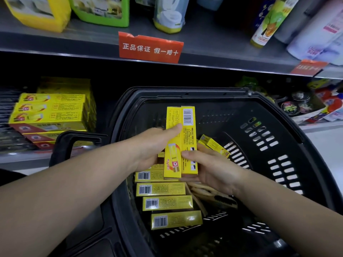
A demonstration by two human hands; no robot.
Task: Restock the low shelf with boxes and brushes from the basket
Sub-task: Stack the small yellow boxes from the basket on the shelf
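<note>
Two long yellow boxes (181, 138) stand upright side by side above the black basket (278, 145). My left hand (154, 143) grips them from the left, thumb across the front. My right hand (209, 169) holds their lower end from the right and below. Several more yellow boxes (163, 201) lie in a row in the basket, barcodes up. Wooden brushes (204, 191) lie under my right hand, partly hidden. On the low shelf (22, 158) at the left stands a stack of yellow boxes (50, 112).
The basket's black handle (65, 143) rises at its left, in front of the low shelf. An upper shelf with a red label (150, 48) and bottles hangs overhead. Round tins (295, 106) and packets lie on the low shelf at the right.
</note>
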